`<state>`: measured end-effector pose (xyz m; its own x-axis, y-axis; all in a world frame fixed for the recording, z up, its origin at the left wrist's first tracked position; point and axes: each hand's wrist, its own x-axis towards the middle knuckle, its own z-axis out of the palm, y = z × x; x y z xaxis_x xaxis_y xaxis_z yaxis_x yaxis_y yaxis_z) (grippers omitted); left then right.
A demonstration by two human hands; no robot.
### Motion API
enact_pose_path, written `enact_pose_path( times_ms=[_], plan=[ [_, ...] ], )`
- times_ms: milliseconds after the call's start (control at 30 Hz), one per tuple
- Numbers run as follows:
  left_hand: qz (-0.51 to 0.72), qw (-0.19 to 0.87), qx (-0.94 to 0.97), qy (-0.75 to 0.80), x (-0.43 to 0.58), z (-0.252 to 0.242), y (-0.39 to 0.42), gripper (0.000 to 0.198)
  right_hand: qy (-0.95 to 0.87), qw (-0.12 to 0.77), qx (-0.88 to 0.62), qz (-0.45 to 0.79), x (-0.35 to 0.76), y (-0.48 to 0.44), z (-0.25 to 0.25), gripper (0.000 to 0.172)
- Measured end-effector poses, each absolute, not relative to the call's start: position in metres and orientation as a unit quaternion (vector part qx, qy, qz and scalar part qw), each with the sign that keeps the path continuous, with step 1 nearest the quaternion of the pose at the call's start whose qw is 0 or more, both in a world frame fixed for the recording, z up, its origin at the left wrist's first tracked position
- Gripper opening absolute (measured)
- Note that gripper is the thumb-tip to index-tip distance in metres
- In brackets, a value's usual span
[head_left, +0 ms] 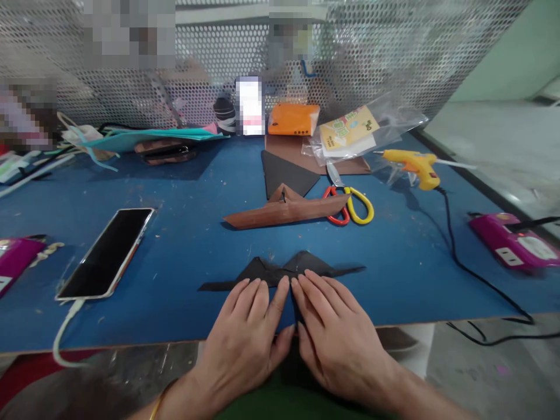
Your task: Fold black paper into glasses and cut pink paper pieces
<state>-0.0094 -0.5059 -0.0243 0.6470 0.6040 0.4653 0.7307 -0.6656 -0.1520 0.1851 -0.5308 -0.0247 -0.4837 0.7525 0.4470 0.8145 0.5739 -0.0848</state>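
A black folded paper piece (301, 262) lies near the table's front edge, with two raised peaks and a thin pointed arm to each side. My left hand (247, 329) presses its fingertips on the near side of the piece, thumb bent inward. Beside it, my right hand (335, 332) presses on the same piece with fingers together. The two index fingertips almost meet, and the hands cover part of the black paper. Just beyond rests a brown folded paper piece (280, 213) with one peak. Its right end overlaps the scissors (361, 207), which have red and yellow handles.
A black sheet (286, 174) lies behind the brown piece. To the right are a yellow glue gun (415, 166) with a black cord and a purple power strip (511, 239). A phone (109, 251) on a cable lies left. An orange case (294, 119) stands by the mesh partition (371, 73).
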Motion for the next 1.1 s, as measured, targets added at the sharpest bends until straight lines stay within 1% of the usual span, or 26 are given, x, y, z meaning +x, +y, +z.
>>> enact_pose_path(
  times_ms=[267,433,633,700,800,933,1100],
  plan=[
    [-0.184,0.185,-0.897,-0.357,-0.012,-0.024,-0.505,0.046,-0.811,0.232,-0.519,-0.141,0.217,-0.528,-0.021,0.037],
    [-0.182,0.180,-0.897,-0.360,-0.012,-0.026,-0.507,0.048,-0.799,0.218,-0.538,-0.159,0.234,-0.530,-0.026,0.037],
    [-0.176,0.166,-0.896,-0.373,-0.010,-0.027,-0.509,0.049,-0.778,0.217,-0.560,-0.187,0.226,-0.533,-0.030,0.037],
    [-0.179,0.167,-0.895,-0.372,-0.009,-0.026,-0.509,0.049,-0.781,0.226,-0.557,-0.166,0.221,-0.531,-0.029,0.036],
    [-0.196,0.171,-0.892,-0.369,-0.004,-0.026,-0.509,0.050,-0.802,0.250,-0.533,-0.102,0.218,-0.525,-0.027,0.032],
    [-0.222,0.155,-0.895,-0.354,0.004,-0.030,-0.509,0.058,-0.807,0.280,-0.517,-0.053,0.217,-0.518,-0.025,0.026],
    [-0.225,0.172,-0.895,-0.346,0.009,-0.032,-0.510,0.062,-0.820,0.259,-0.509,-0.030,0.216,-0.519,-0.027,0.030]
  ],
)
